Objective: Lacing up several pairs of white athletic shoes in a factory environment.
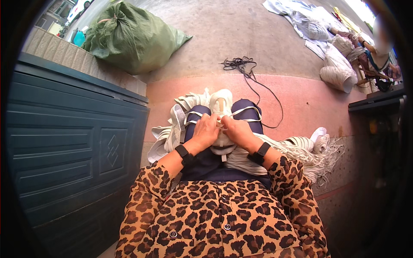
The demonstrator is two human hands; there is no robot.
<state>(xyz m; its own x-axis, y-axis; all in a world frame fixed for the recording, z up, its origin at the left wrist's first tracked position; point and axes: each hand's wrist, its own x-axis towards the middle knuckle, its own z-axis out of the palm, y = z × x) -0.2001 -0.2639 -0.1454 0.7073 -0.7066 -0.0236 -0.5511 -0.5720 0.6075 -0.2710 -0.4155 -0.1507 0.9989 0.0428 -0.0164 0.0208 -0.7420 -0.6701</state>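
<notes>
I am watching a white shoe [221, 105] lying on the lap, toe pointing away, between the knees. My left hand [205, 131] is curling onto its near part, fingers pressed together around a white lace [245, 110]. My right hand [238, 131] is pinching the lace just beside it. More shoes [172, 129] are piling at the left knee. A lace bundle [301, 150] is lying at the right. A green sack [129, 36] is sitting well apart.
</notes>
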